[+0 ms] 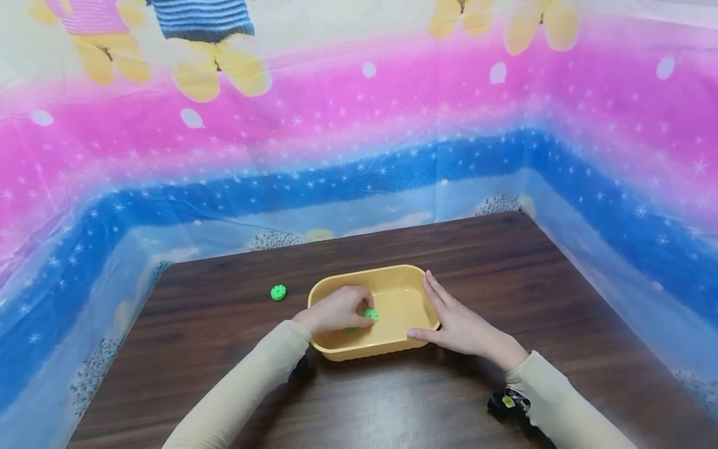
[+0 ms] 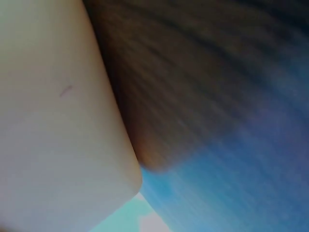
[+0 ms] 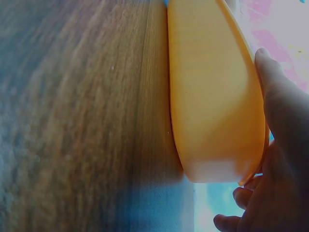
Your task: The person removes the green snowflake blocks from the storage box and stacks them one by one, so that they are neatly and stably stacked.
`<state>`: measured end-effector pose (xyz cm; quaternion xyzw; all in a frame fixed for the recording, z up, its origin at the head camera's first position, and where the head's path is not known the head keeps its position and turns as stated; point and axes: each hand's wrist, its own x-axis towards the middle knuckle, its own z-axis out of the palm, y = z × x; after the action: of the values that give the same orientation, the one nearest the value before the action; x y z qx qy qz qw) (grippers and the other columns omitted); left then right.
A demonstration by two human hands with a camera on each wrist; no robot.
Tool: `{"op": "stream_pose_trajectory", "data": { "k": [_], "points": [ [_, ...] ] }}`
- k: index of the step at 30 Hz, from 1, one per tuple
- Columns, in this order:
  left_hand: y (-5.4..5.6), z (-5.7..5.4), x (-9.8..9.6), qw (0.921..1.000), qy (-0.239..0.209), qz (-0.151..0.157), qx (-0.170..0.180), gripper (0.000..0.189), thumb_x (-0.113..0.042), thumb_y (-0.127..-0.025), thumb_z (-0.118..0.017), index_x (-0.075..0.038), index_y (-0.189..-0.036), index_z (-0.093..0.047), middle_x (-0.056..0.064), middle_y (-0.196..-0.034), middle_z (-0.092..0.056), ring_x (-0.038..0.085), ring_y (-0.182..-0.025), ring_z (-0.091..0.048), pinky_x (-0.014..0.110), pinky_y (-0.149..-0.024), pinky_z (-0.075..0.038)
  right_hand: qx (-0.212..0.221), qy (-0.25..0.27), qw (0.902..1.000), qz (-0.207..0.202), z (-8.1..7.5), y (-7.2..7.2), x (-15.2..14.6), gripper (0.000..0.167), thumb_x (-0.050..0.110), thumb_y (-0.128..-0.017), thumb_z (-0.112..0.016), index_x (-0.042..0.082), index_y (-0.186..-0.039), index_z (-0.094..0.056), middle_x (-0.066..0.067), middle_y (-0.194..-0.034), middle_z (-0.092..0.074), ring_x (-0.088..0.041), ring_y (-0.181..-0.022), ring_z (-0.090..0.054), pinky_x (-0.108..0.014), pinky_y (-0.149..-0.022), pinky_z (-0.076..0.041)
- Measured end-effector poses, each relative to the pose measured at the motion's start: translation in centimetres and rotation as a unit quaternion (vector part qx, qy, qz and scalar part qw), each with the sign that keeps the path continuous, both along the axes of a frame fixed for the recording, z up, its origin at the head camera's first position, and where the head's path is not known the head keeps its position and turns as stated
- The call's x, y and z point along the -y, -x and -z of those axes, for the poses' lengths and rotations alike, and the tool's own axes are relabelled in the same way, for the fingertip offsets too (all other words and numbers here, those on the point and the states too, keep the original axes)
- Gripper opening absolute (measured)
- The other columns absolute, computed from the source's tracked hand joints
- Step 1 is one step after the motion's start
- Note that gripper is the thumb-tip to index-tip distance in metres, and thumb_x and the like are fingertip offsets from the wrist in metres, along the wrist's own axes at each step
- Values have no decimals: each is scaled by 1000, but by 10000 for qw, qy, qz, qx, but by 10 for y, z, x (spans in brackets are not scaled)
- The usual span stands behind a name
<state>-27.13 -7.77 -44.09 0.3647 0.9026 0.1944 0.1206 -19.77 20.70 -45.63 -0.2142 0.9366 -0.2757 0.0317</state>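
Observation:
A yellow plastic tub point(image 1: 401, 305) stands on the table. My left hand point(image 1: 341, 308) reaches inside over its left end and pinches a bright green notched disc point(image 1: 371, 314) between thumb and fingers. More green shows under that hand, mostly hidden. At the tub's right end lies my right hand point(image 1: 462, 321), its fingers straight along the rim and its thumb on the front edge. The right wrist view shows the tub's outer wall point(image 3: 215, 96), with the thumb point(image 3: 270, 72) at the rim. Pale sleeve point(image 2: 63, 116) fills much of the left wrist view, which hides the left fingers.
Another green notched disc point(image 1: 278, 292) lies on the dark wooden table point(image 1: 224, 330), left of the tub. A black strap with a small yellow piece point(image 1: 507, 401) is at the right wrist. A printed pink and blue cloth point(image 1: 336, 131) hangs behind the table and along its sides.

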Motion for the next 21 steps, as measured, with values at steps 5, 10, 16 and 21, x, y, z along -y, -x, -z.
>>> {"op": "stream_pose_trajectory", "data": {
  "k": [5, 10, 16, 21],
  "points": [
    [-1, 0, 0, 9999, 25, 66, -101, 23, -27, -91, -76, -13, -106, -66, -4, -94, -62, 11, -79, -54, 28, -72, -48, 13, -16, 10000, 7, 0, 0, 0, 110, 65, -90, -64, 10, -162, -3, 0, -168, 12, -31, -150, -23, -51, -112, -37],
    [1, 1, 1, 9998, -174, -97, -59, 21, -20, -92, -76, -11, -107, -65, -2, -96, -62, 12, -79, -54, 28, -71, -49, -26, -21, 10000, -13, 1, 0, 0, 109, 66, -90, -62, 8, -162, -4, -4, -168, 10, -33, -149, -23, -52, -111, -38],
    [3, 0, 2, 9993, -379, -45, -24, 16, -9, -92, -74, -11, -106, -66, -2, -99, -63, 12, -84, -59, 27, -74, -52, -4, -28, 10000, -7, 1, 0, 0, 110, 68, -90, -61, 8, -162, -4, -3, -168, 11, -34, -149, -23, -52, -111, -38],
    [2, -12, 6, 9964, -823, 136, -163, 16, 1, -93, -68, -7, -106, -70, 2, -100, -69, 15, -91, -64, 30, -81, -54, -42, 13, 10000, 9, 2, 0, 1, 110, 67, -89, -62, 8, -162, -5, -5, -169, 8, -34, -149, -24, -52, -111, -38]
  ]
}}
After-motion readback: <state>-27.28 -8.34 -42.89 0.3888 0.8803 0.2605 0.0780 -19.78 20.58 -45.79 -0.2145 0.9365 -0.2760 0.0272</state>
